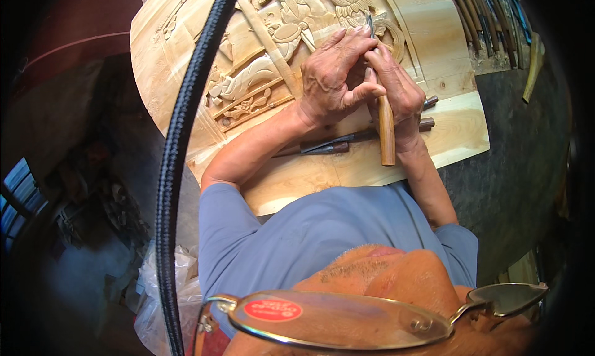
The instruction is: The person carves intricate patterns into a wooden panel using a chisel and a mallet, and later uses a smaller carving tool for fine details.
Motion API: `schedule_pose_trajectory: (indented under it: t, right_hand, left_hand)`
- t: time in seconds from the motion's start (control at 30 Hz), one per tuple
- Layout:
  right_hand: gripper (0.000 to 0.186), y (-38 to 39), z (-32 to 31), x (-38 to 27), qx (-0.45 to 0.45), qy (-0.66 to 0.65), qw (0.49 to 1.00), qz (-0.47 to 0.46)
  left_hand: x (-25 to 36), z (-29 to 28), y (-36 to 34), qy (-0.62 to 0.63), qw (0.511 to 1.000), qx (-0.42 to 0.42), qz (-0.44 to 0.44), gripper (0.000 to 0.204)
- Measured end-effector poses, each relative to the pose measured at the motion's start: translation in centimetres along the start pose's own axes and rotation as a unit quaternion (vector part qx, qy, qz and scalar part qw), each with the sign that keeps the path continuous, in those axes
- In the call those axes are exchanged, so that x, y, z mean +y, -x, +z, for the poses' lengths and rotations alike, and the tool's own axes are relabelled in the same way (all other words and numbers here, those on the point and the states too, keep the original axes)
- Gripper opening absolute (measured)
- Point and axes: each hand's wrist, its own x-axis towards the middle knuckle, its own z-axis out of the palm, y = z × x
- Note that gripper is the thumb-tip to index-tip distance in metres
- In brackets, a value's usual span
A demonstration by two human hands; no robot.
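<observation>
A carving chisel with a wooden handle point(387, 133) stands between my hands, its narrow metal blade point(370, 25) aimed at the far side of a pale carved wood panel point(427, 40). My left hand point(328, 77) is closed about the chisel's upper part, with the thumb against the handle and the fingertips near the blade. Around the shank and handle, the fingers of my right hand point(396, 86) are curled. Raised figures, including a bearded figure point(294, 8) and a bird with layered feathers point(350, 2), show beside my hands. The cutting tip's contact with the wood is too small to tell.
Near my wrists, several dark-handled chisels point(331, 147) lie on the panel's plain near edge. A row of tools point(489, 21) is at the far right, beside a pale curved stick point(533, 67). A black braided cord point(180, 133) crosses the view; a plastic bag point(162, 288) sits lower left.
</observation>
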Motion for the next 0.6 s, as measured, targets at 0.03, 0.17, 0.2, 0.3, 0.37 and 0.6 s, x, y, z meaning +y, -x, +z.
schedule_pose_trajectory:
  t: [0.03,0.17,0.2,0.3,0.37,0.6]
  right_hand:
    - [0.026,0.02,-0.07,0.05,-0.001,0.001,1.000,-0.004]
    - [0.026,-0.19,-0.54,-0.18,-0.010,-0.009,1.000,0.000]
    - [0.026,-0.26,-0.57,-0.25,-0.012,-0.012,1.000,0.004]
    - [0.026,0.07,-0.14,-0.03,0.000,-0.016,1.000,0.007]
    - [0.026,0.01,-0.10,0.07,0.001,-0.015,1.000,0.005]
    - [0.028,-0.34,-0.28,0.17,-0.004,-0.014,1.000,0.005]
  left_hand:
    - [-0.02,-0.07,-0.07,-0.003,1.000,0.000,0.006,0.081]
    - [-0.09,-0.28,-0.11,0.008,1.000,0.005,0.015,0.083]
    - [-0.05,-0.31,-0.14,0.013,1.000,0.004,0.011,0.084]
    - [-0.18,-0.27,0.11,0.021,1.000,-0.014,-0.005,0.086]
    - [-0.27,-0.18,0.08,0.019,1.000,-0.004,0.002,0.084]
    - [-0.23,-0.31,-0.03,0.008,1.000,-0.017,-0.004,0.085]
